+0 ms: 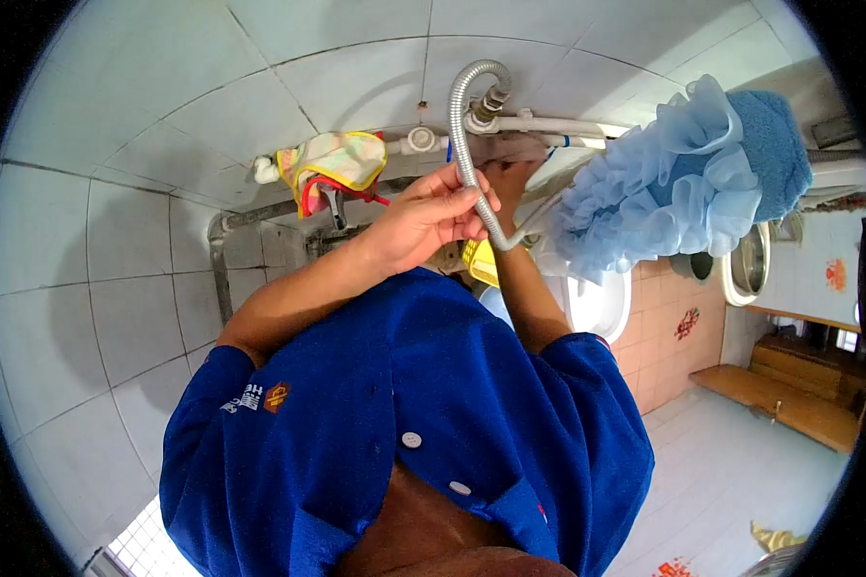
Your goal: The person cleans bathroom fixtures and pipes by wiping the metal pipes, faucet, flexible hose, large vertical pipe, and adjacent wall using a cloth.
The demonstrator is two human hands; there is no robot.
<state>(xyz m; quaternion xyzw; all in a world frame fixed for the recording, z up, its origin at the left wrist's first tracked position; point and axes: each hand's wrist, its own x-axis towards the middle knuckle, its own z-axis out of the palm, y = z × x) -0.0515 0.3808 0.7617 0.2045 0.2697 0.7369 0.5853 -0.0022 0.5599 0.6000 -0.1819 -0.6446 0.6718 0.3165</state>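
Note:
A silver flexible metal hose [460, 125] loops up from a fitting [491, 102] on the wall pipe and comes down through my left hand [440, 213]. The left thumb and fingers are closed around it. Below that hand the hose bends and runs right towards a blue ruffled cloth cover [664, 183]. My right hand [512, 163] is behind the hose, raised beside the white pipe [558, 126] under the fitting. Its fingers are blurred and partly hidden, so I cannot make out whether they grip anything.
A patterned cloth with yellow edging [342, 159] hangs over the pipe at left, above a metal tap [337, 210]. Beyond my right arm are a yellow basket [479, 262], a white basin [601, 306] and a wooden cabinet [789, 399]. Tiled wall [115, 231] surrounds the left side.

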